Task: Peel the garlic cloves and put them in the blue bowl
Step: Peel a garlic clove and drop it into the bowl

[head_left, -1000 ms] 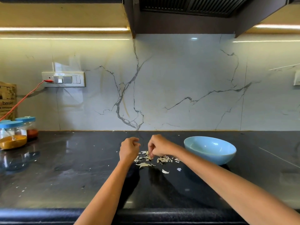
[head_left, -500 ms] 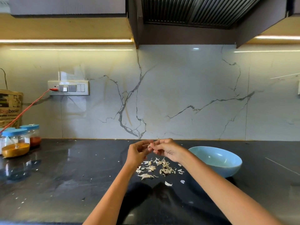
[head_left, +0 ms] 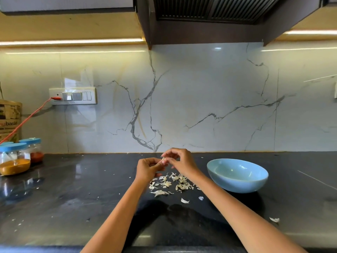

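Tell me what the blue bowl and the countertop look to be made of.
Blue bowl: likely glazed ceramic, possibly melamine; smooth pale-blue surface with soft highlights inside. Countertop: polished dark stone, perhaps granite; glossy, mirroring the jars and lights, with faint mottling.

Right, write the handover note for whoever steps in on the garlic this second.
Left hand: pinches a small pale garlic clove, raised above the counter.
Right hand: fingers pinch the same clove, working at its skin.
Round light-blue ceramic bowl: on the glossy black stone counter, right of the hands; what it holds cannot be told from here.
Pile of dry papery garlic skins: on the counter below the hands.
Left to do: finish this clove, drop it in the bowl.
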